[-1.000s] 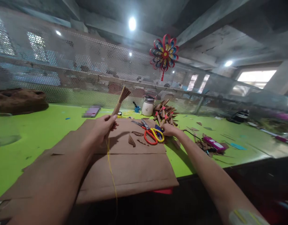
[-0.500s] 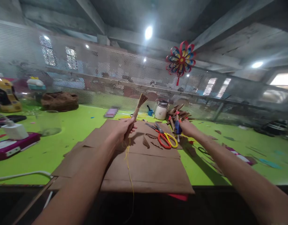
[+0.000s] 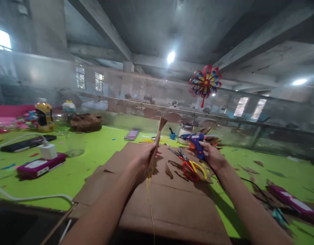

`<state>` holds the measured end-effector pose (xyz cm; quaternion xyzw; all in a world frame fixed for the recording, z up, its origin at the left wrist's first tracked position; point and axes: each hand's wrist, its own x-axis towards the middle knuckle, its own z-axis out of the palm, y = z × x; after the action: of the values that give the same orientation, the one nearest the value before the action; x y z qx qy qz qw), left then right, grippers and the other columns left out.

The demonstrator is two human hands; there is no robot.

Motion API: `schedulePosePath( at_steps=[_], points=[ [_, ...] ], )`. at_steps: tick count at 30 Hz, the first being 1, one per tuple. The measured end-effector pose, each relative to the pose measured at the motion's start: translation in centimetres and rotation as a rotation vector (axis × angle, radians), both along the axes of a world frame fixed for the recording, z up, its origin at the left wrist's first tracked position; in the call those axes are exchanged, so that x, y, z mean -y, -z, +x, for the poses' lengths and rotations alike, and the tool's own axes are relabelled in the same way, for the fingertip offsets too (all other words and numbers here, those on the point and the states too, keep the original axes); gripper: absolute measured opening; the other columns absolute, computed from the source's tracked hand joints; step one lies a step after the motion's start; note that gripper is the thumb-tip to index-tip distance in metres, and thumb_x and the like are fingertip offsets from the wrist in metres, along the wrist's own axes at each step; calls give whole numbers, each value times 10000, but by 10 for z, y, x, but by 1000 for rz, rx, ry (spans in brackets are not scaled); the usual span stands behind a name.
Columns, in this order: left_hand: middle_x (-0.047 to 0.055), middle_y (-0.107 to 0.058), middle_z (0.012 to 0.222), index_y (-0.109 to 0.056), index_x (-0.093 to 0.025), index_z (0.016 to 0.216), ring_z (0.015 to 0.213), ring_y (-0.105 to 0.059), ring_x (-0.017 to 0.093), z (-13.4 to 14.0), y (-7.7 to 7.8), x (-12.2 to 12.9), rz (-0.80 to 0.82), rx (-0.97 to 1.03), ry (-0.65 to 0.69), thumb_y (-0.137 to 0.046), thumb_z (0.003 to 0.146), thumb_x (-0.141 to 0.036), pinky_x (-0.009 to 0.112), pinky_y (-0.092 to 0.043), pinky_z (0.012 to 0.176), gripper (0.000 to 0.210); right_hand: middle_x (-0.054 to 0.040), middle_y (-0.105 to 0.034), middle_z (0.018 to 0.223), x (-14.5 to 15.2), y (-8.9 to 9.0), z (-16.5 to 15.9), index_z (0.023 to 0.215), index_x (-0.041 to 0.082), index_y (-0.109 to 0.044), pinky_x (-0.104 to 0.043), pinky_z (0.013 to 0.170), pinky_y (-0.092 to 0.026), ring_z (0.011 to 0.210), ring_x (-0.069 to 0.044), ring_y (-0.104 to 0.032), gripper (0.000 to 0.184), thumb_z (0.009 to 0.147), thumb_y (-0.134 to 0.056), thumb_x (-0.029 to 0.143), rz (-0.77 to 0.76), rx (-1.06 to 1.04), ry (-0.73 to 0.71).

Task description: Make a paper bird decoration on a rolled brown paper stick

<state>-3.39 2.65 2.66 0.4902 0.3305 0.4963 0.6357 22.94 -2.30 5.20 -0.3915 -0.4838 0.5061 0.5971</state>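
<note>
My left hand (image 3: 145, 157) is closed round a folded brown paper bundle (image 3: 160, 128), whose pleated top fans out above my fingers. Yellow thread (image 3: 149, 190) trails down from its lower end. In my right hand (image 3: 214, 156) is a blue hot glue gun (image 3: 197, 144), its nozzle pointing left. Below and between the hands, scissors (image 3: 191, 168) with one red and one yellow handle lie on brown cardboard (image 3: 169, 204). Beside them rest a few brown paper petals (image 3: 168, 170).
Behind the glue gun stand a white jar (image 3: 186, 128) and a pile of brown pieces (image 3: 210, 136). A purple power strip (image 3: 42, 165) and clear cup (image 3: 75, 144) are left; another purple strip (image 3: 293, 202) lies right. Perforated mesh (image 3: 146, 102) borders the table's back.
My right hand has lifted the glue gun from beside the brown pile and turned it from nozzle down to nozzle left. My left hand still holds the paper bundle. The view has shifted left and up.
</note>
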Motion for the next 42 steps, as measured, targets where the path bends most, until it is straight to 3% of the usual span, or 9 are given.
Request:
schedulePosePath(
  at_steps=[4, 7, 12, 18, 21, 24, 28, 34, 42],
  points=[
    [38, -613, 699, -580, -176, 838, 531, -539, 88, -3, 1, 4, -53, 19, 51, -514, 823, -333, 190, -406, 475, 171, -100, -715, 846, 8, -8, -41, 810, 155, -631, -406, 759, -565, 873, -253, -675, 165, 772, -510, 260, -41, -75, -109],
    [38, -608, 708, -568, -167, 811, 551, -545, 81, 0, 4, 5, 25, 21, 36, -523, 822, -301, 187, -416, 507, 142, -96, -715, 864, 15, -16, -51, 842, 153, -645, -383, 755, -569, 891, -250, -670, 172, 741, -534, 237, 22, -55, -122],
    [42, -591, 701, -546, -162, 770, 596, -564, 93, 6, 13, 0, 186, -62, -84, -586, 793, -332, 218, -444, 583, 176, -78, -719, 877, 14, -11, -54, 880, 158, -670, -286, 710, -564, 829, -210, -680, 218, 667, -677, 206, 58, 33, -93],
    [38, -583, 674, -570, -160, 862, 574, -542, 126, 8, 18, -6, 352, -301, -267, -568, 780, -274, 259, -417, 561, 140, -103, -714, 883, 12, 10, -52, 890, 139, -665, -303, 690, -547, 801, -209, -680, 304, 717, -691, 388, 96, 148, -146],
    [62, -622, 770, -596, -193, 932, 706, -576, 184, 7, 17, -3, 524, -494, -432, -580, 757, -244, 301, -418, 671, 184, -97, -707, 896, 13, 15, -49, 917, 151, -653, -325, 703, -543, 778, -204, -679, 337, 750, -651, 444, 170, 272, -134],
    [96, -638, 925, -594, -223, 982, 864, -579, 235, 5, 17, 1, 634, -589, -512, -571, 769, -266, 323, -393, 766, 218, -82, -702, 796, 14, 16, -48, 911, 152, -640, -319, 658, -539, 683, -189, -671, 344, 780, -609, 469, 234, 428, -116],
    [102, -636, 964, -579, -243, 995, 887, -577, 249, 4, 18, 3, 642, -639, -512, -549, 789, -285, 328, -385, 778, 213, -68, -684, 700, 17, 16, -49, 900, 147, -622, -306, 632, -526, 638, -185, -659, 361, 820, -545, 490, 327, 556, -124],
    [96, -645, 915, -577, -218, 988, 831, -591, 226, 5, 19, -2, 620, -684, -525, -549, 794, -302, 304, -399, 725, 214, -28, -633, 546, 17, 19, -48, 877, 154, -611, -247, 494, -427, 474, -135, -547, 358, 855, -488, 489, 391, 740, 28],
    [69, -651, 892, -588, -171, 964, 798, -588, 180, 5, 16, 2, 652, -729, -618, -558, 780, -232, 272, -404, 704, 196, -30, -622, 570, 15, 25, -50, 820, 148, -626, -251, 505, -415, 505, -143, -536, 371, 840, -505, 498, 414, 707, 142]
  ],
)
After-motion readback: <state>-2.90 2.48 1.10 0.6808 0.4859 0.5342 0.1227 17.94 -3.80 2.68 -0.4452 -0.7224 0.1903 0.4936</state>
